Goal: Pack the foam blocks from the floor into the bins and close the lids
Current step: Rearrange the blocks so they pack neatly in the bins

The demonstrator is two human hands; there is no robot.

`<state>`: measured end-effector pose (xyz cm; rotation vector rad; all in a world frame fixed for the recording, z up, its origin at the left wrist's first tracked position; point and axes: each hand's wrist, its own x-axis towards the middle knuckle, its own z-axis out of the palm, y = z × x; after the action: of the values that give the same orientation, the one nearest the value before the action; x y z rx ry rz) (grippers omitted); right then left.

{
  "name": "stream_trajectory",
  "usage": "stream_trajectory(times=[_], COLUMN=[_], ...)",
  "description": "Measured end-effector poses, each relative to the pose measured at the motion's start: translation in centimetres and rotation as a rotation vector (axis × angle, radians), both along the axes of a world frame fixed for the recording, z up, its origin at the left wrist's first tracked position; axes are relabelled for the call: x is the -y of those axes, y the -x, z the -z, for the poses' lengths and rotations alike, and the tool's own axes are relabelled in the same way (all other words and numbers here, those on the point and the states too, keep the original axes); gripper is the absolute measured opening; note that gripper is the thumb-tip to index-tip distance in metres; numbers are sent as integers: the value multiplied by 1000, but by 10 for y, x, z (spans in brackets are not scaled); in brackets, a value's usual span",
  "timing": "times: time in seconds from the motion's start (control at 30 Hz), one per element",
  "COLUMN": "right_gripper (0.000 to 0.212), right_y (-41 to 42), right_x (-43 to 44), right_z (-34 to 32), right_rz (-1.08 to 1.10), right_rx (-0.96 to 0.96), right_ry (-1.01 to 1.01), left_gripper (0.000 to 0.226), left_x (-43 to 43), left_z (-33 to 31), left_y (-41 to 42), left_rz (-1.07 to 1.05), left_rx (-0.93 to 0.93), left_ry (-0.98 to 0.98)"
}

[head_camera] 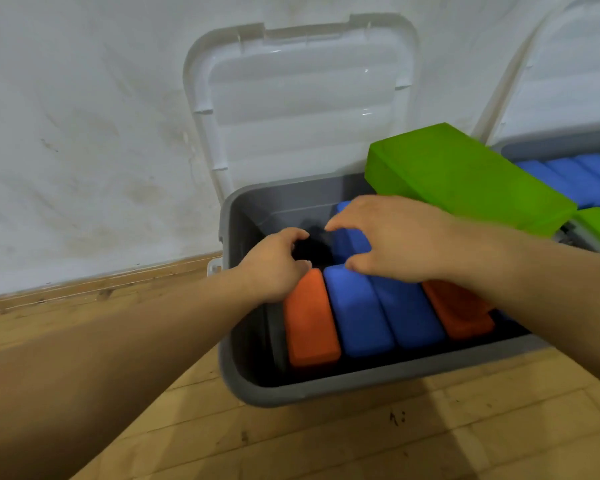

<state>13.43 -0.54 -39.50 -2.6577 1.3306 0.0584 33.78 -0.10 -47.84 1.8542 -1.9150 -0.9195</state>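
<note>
- Foam blocks (357, 313) lie packed in the grey bin (326, 388) — an orange block (310, 323) at the left, two blue ones side by side, then a second orange block (459, 311).
- Behind that row we see a rear blue block (349, 242), with a dark gap to its left.
- Our right hand (392, 237) reaches over it, thumb at its near end and fingertips curled over the far side, so this grip is grasping the rear blue block.
- Our left hand (274, 265) hovers over the gap, by the far end of the orange block, fingers curled; whether that grip holds anything we cannot tell.
- A green block (465, 174) lies flat across the bin's right rim, reaching toward a second bin (551, 150) that holds more blue blocks (582, 178).
- The white lid (302, 109) stands open, leaning on the wall (84, 133) — white, with smudges and stains.
- Both bins sit on a wooden floor (326, 445); a wooden skirting (101, 285) runs along the foot of the wall.
</note>
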Motion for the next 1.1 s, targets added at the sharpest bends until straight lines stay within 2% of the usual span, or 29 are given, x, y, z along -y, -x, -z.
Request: stream_trajectory(times=[0.13,0.27,0.33,0.47,0.6,0.77,0.93,1.1], right_gripper=[57,72,79,98,92,97,103,107], right_y=[15,45,62,99,136,157,156,155], right_x=[7,14,18,25,31,29,33,29], right_z=[-27,-38,-38,-36,-25,-4,0,1], right_rz=[9,102,166,361,458,482,481,509], right_rx=[-121,-170,-179,-186,-76,203,242,283], right_ry=[175,259,251,96,20,-63,-28,-4], left_gripper=[62,66,69,75,74,74,71,82], left_x=[9,16,18,18,19,18,21,21], left_z=[-17,-23,-24,-24,-27,-22,-16,-21], left_y=[23,52,68,100,125,144,147,142], left_rz=[43,71,87,96,60,17,2,49], left_rx=[-65,-168,-204,-323,-424,-598,-689,-618], left_ry=[110,139,149,142,150,74,40,19])
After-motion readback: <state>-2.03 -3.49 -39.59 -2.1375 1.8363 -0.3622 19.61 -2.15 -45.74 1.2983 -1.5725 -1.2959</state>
